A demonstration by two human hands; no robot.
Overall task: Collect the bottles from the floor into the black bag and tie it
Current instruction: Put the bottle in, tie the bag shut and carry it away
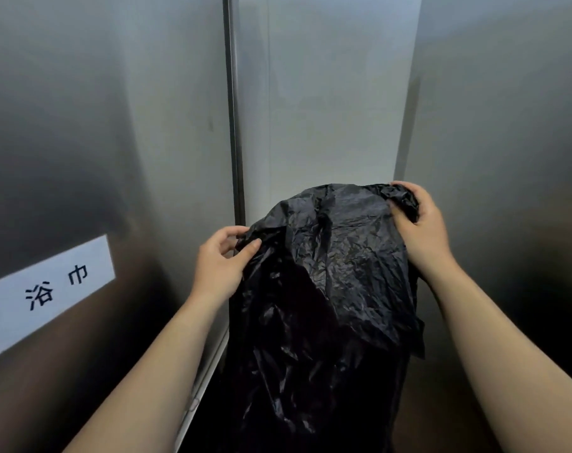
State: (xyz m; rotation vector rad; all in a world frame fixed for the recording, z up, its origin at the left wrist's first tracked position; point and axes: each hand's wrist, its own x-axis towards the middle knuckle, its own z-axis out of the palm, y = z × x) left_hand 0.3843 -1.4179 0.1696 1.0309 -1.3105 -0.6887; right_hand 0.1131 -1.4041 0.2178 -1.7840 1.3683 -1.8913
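Note:
A crinkled black plastic bag (330,289) hangs in front of me, held up by its top edge. My left hand (217,259) pinches the bag's upper left corner between thumb and fingers. My right hand (420,220) grips a bunched fold at the upper right corner. The bag's mouth looks flattened, and I cannot see inside it. No bottles are in view, and the floor is hidden behind the bag and in shadow.
Brushed metal panels (114,125) close in on the left, back and right, forming a narrow corner. A white label (49,291) with black characters is stuck on the left panel. A dark vertical seam (234,109) runs down beside the bag.

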